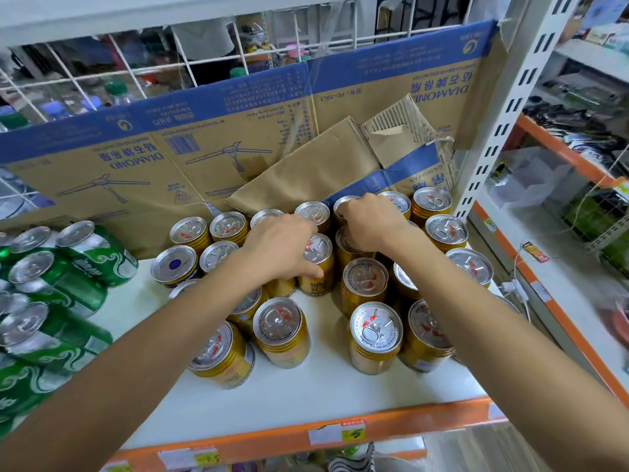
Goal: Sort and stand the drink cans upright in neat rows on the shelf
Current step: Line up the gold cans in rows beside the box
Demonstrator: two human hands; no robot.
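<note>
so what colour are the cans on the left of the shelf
Green cans with pale swirls and silver tops; head view.

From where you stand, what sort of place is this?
Most likely a small shop, or its stockroom. Price labels are stuck along the orange front edge of the white shelf. Gold cans and green cans are massed on it, and a neighbouring rack on the right holds more packaged goods.

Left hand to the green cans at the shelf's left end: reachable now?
Probably yes. The green cans lie uncovered to the left of the left hand, nothing above them; but that hand grips a gold can and would have to release it first.
</note>
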